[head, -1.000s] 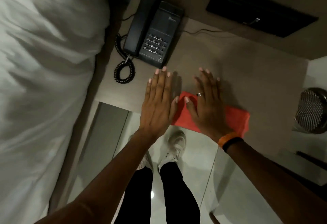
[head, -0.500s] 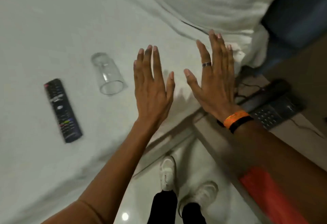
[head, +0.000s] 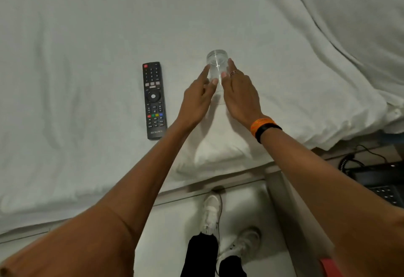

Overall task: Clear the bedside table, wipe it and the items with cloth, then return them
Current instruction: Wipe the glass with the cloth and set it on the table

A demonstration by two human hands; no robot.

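Observation:
A clear drinking glass (head: 217, 61) lies on its side on the white bed sheet (head: 87, 36), base pointing away from me. My left hand (head: 196, 99) touches its left side with index finger and thumb. My right hand (head: 240, 95), with a ring and an orange wristband, closes on its right side, thumb over the top. A black TV remote (head: 153, 99) lies flat on the sheet just left of my left hand. The red cloth (head: 330, 268) shows as a corner at the bottom right, mostly hidden by my right arm.
The bedside table (head: 274, 168) stands at the right, carrying a black corded telephone (head: 380, 180). A white pillow and duvet (head: 349, 36) bulge at the upper right. My white shoes (head: 212, 213) stand on the pale floor between bed and table.
My view swung from the bedside table to the bed. Both hands left the red cloth, reached out open over the sheet, and now close around the glass.

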